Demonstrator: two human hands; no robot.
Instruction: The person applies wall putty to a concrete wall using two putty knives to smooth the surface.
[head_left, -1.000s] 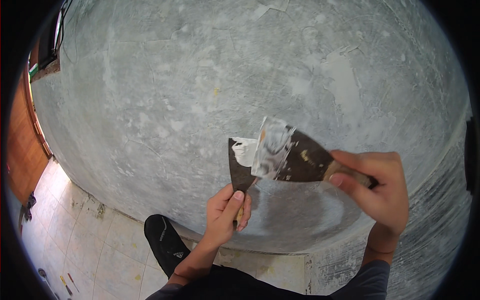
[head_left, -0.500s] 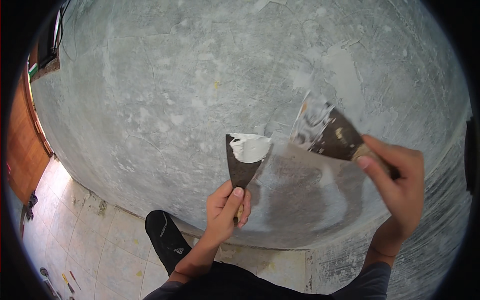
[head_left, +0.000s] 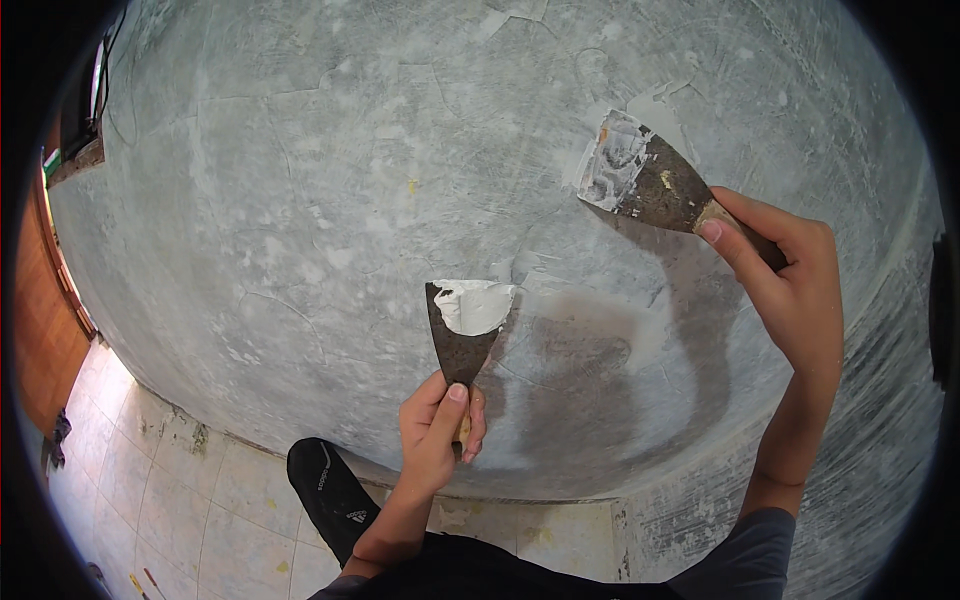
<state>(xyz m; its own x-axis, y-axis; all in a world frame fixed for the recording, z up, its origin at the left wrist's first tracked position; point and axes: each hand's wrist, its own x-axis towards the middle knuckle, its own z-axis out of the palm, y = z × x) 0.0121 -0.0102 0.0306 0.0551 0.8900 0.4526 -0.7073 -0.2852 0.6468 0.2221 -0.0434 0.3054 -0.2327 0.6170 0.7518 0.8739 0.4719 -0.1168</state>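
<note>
Head view: blade work at the grey wall (head_left: 300, 200).
Left hand (head_left: 440, 428) grips the upright scraper (head_left: 464, 352) bearing white paste (head_left: 480, 306); right hand (head_left: 788, 268) grips the smeared scraper (head_left: 664, 188) against or near the grey wall. Advisable: shallow edge angle, even pressure.

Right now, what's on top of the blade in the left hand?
A lump of white paste covers most of the far end of the blade; dark metal shows at its left edge and below. The metal under the paste is hidden.
</note>
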